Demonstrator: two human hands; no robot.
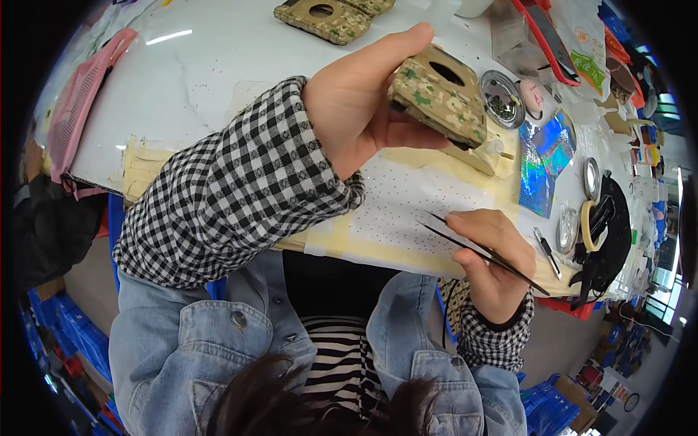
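My left hand (349,98) is raised over the table, its fingers wrapped round a camouflage-patterned case (429,94) with a dark oval opening in its tan top. Lower and to the right, my right hand (502,243) pinches black tweezers (476,249). Their tips stand slightly apart, pointing left over a white sheet (396,192) scattered with many tiny dark specks. Nothing can be made out between the tips. Just right of the case, a round metal dish (520,109) holds small dark bits. More camouflage cases (327,20) lie at the far edge.
Shiny holographic sheets (536,174), a black-and-white pen (547,253), a tape roll (587,225) and a black bag (618,232) lie to the right. A red-edged container (545,36) stands far right. A pink mesh basket (83,102) is at left, near another person's dark sleeve (51,232).
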